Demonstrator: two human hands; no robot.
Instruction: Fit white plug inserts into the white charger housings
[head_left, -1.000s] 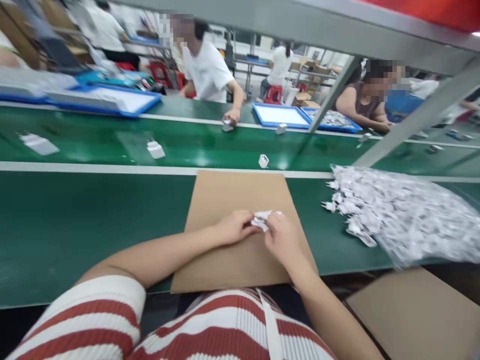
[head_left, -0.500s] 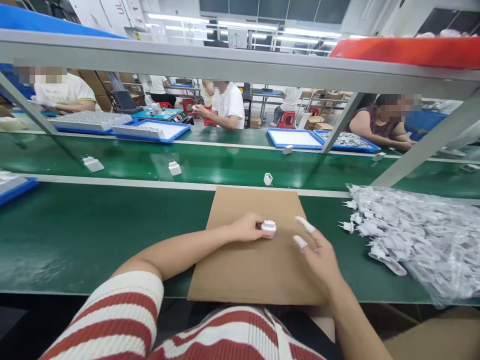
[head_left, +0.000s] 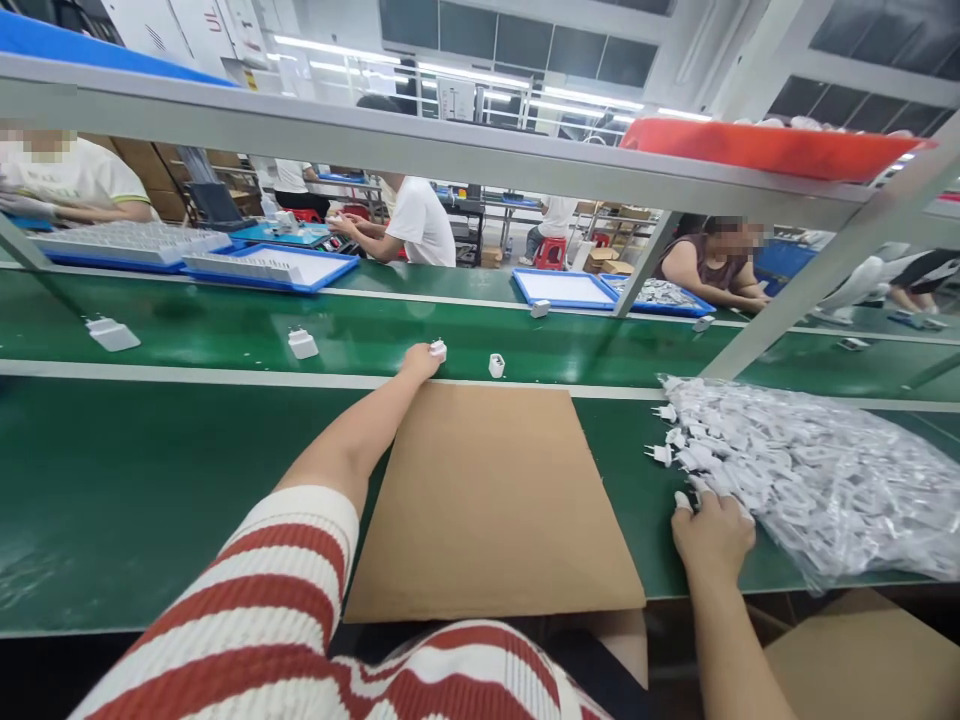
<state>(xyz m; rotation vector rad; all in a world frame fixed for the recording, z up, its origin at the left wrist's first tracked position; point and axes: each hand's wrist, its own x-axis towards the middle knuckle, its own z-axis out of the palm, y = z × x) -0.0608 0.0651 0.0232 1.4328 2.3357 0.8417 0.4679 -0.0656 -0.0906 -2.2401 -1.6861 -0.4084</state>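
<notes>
My left hand (head_left: 418, 361) is stretched out over the far edge of the cardboard sheet (head_left: 487, 500), closed on a small white charger plug (head_left: 438, 349) above the green conveyor belt (head_left: 225, 335). Just right of it another white plug (head_left: 496, 365) stands on the belt. My right hand (head_left: 711, 530) rests at the near left edge of a pile of white plugs in clear bags (head_left: 795, 475), fingers curled into the pile, white finger cots on the tips. What those fingers hold is hidden.
More white plugs (head_left: 303, 344) lie along the belt, one (head_left: 112, 333) at the left. Blue trays (head_left: 270, 266) sit on the far side, where several other people work. A metal shelf frame (head_left: 420, 150) crosses overhead with a red tray (head_left: 765, 148). A cardboard box (head_left: 862, 660) is at lower right.
My left hand carried the white plug from the cardboard forward to the belt. My right hand let go of it and swung right to the bagged pile.
</notes>
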